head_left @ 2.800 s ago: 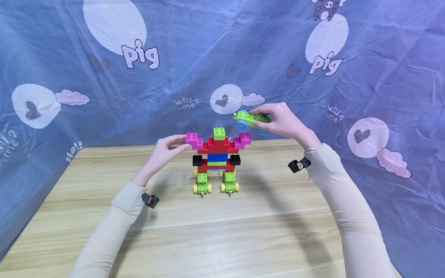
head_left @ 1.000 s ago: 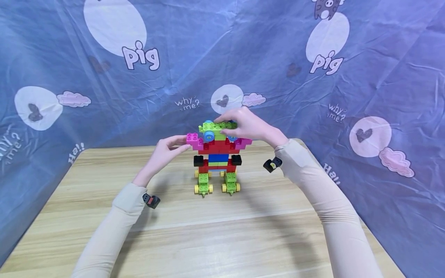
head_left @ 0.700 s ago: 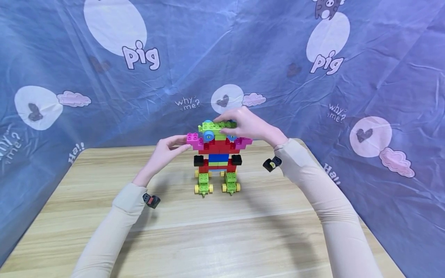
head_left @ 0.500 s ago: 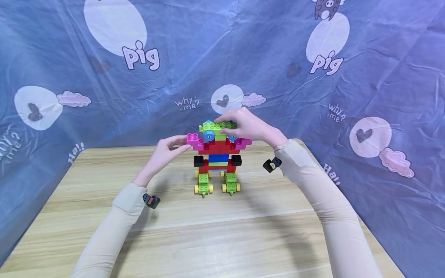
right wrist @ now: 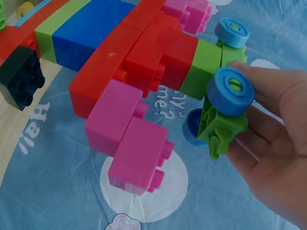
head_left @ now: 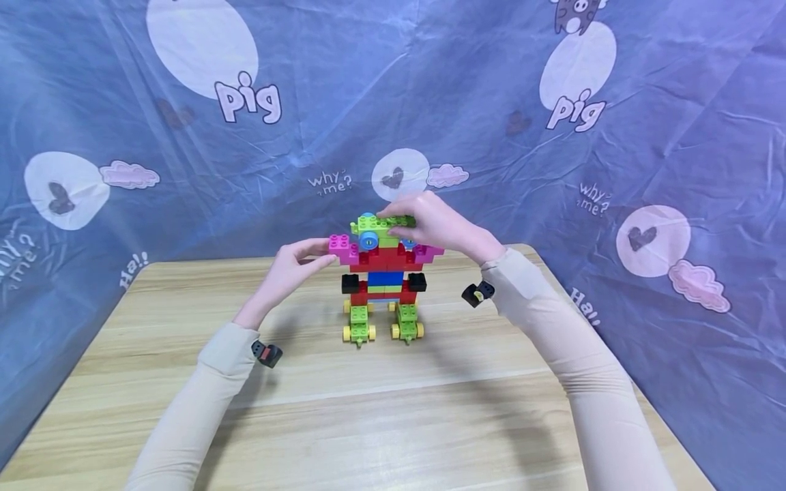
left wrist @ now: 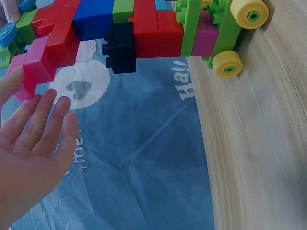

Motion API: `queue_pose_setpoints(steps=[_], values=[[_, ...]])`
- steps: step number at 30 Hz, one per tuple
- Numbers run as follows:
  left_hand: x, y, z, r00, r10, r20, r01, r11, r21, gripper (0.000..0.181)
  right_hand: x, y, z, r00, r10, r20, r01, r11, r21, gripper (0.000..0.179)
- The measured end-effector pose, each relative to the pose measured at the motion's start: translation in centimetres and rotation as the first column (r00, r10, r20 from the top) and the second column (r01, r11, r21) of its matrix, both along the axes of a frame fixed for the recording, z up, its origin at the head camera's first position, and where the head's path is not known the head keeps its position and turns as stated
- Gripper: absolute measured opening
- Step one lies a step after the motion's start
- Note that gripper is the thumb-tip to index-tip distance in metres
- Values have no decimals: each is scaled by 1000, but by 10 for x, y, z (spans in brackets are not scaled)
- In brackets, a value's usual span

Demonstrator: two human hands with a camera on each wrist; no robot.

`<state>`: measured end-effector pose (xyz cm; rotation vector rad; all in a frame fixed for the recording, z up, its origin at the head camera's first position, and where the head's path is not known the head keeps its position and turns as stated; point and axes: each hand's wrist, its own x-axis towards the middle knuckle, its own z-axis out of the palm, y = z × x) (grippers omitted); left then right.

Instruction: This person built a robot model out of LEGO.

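Observation:
A toy-brick figure stands upright mid-table, with a red brick [head_left: 385, 258] chest, a blue brick [head_left: 385, 278] middle and black bricks [head_left: 350, 283] at the sides. My right hand [head_left: 439, 221] grips a green wheeled brick base [head_left: 370, 224] between thumb and fingers. This base lies crosswise on the figure's top green brick [right wrist: 200, 67]; its blue wheels [right wrist: 230, 91] show in the right wrist view. On the left, my left hand [head_left: 291, 269] pinches the outer pink brick [head_left: 339, 244] by its end, thumb in front and fingertips behind. Part of the base is hidden by my right fingers.
Two green feet with yellow wheels [head_left: 346, 334] bear the figure on the wooden table [head_left: 344, 423]. A blue printed cloth [head_left: 307, 136] hangs behind and along the sides. Each wrist carries a small black camera [head_left: 267, 354].
My right hand has brought the green wheeled base leftward and down from the figure's right onto its top brick. In the last half second it barely shifts. The left hand stays put.

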<state>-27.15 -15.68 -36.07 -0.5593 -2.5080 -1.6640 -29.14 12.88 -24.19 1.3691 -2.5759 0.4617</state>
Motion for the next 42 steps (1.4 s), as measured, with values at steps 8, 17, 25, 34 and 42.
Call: queue_pose_setpoints(steps=[8,17,25,34,42], values=[[0,1,0,1000,-3,13,3,1000,1,48,5,0,-5,1000,-11,-18,10,999,-32,35],[1,1,-1,1000,-1,17,1,1000,-3,49,3,1,-3,1000,-1,6,1,1000,-11,36],[0,2,-1,1000,-1,11,1,1000,-1,48,3,6,6,1000,-24,19,24,1000,11,32],[0,1,-2,1000,5,6,-5,1000,-12,48,1,7,2,998,-42,40,43,999,-12,29],[-1,1,1,1000,0,1,0,1000,-5,48,3,6,-2,996,-74,52,78,994,-79,28]])
